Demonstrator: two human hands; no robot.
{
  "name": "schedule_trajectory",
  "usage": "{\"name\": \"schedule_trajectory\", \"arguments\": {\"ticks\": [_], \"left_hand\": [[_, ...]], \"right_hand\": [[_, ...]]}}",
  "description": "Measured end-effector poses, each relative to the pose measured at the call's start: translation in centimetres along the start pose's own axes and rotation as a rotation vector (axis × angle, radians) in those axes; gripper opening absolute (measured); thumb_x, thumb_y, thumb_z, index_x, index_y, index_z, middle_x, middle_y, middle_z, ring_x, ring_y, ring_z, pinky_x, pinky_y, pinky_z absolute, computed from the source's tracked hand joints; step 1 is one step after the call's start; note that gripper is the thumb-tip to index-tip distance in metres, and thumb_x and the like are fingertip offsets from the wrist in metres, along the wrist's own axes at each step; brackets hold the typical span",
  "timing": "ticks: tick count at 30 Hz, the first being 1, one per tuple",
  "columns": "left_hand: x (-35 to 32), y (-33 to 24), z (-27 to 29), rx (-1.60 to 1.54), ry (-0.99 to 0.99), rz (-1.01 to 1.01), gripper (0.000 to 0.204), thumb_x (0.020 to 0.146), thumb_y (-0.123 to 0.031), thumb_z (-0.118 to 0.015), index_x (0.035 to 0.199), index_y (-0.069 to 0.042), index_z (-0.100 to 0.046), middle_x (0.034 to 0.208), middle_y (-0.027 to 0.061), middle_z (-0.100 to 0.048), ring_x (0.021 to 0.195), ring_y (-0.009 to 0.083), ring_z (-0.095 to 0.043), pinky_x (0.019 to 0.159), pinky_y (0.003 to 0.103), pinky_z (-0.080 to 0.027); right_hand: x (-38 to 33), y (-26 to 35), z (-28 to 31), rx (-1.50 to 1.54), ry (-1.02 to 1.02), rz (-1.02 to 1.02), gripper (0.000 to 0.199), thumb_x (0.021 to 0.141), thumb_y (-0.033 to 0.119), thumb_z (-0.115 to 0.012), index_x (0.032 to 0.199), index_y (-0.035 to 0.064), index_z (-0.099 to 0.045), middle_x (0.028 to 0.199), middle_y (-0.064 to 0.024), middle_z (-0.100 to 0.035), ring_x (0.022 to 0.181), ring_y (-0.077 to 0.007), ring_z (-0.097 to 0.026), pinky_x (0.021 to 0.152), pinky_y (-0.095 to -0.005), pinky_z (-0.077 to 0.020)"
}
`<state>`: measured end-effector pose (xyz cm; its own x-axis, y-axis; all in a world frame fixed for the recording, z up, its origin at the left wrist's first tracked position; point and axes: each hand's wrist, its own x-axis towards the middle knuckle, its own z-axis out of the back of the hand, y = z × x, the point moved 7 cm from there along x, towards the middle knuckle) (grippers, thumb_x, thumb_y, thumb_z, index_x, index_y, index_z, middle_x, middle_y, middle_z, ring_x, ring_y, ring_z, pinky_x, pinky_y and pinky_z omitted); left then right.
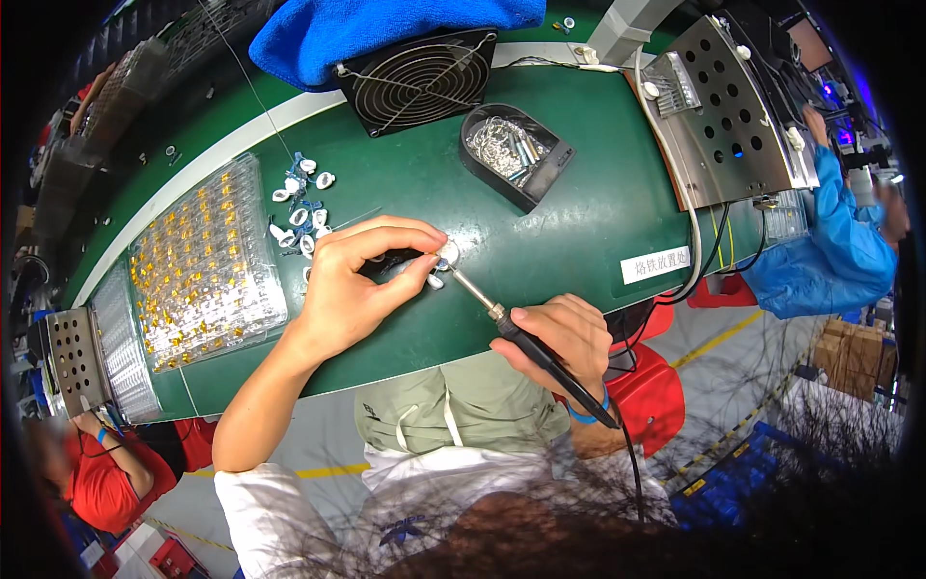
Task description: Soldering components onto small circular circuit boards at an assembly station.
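My left hand (349, 285) is closed in a pinch on a small white round part (449, 253) above the green table. In my right hand (571, 338) is a soldering iron (548, 359) with a black handle, held like a pen. Its metal tip points up and left, at or very near the white part; whether they touch I cannot tell. Beyond my left hand lie several loose white round parts (319, 218) with dark blue bits. Some of these are partly hidden behind the fingers.
Clear plastic trays with small yellow pieces (198, 270) lie at the left. A black fan (424, 85) stands at the back under a blue cloth (386, 34). A black bin (533, 198) holds silvery wire. At right stand a perforated metal box (719, 116) and cables. Co-workers sit on both sides.
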<state>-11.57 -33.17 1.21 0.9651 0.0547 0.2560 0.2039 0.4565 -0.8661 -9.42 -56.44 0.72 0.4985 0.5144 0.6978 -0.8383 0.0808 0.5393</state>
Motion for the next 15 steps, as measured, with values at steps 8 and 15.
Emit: {"name": "schedule_trajectory", "arguments": {"ticks": [8, 15], "left_hand": [[0.10, -0.20, -0.05, 0.003, 0.001, -0.014, 0.017, 0.088, 0.005, -0.078, 0.104, 0.001, -0.079, 0.110, 0.0125, -0.080, 0.099, 0.0227, -0.078, 0.089, 0.033, -0.062], [-0.05, -0.07, -0.03, 0.003, -0.004, -0.021, 0.016, 0.087, 0.004, -0.079, 0.103, 0.001, -0.079, 0.109, 0.0123, -0.080, 0.098, 0.0227, -0.078, 0.087, 0.033, -0.062]], "right_hand": [[0.11, 0.10, 0.09, -0.002, -0.006, 0.008, 0.044, 0.074, 0.015, -0.097, 0.109, 0.0035, -0.073, 0.084, -0.0068, -0.076, 0.065, -0.0208, -0.069, 0.056, -0.0310, -0.0492], [-0.58, -0.37, 0.70, 0.041, -0.043, -0.061, 0.042, 0.079, 0.016, -0.095, 0.109, -0.0010, -0.071, 0.082, -0.0137, -0.072, 0.063, -0.0259, -0.068, 0.057, -0.0345, -0.0529]]}}
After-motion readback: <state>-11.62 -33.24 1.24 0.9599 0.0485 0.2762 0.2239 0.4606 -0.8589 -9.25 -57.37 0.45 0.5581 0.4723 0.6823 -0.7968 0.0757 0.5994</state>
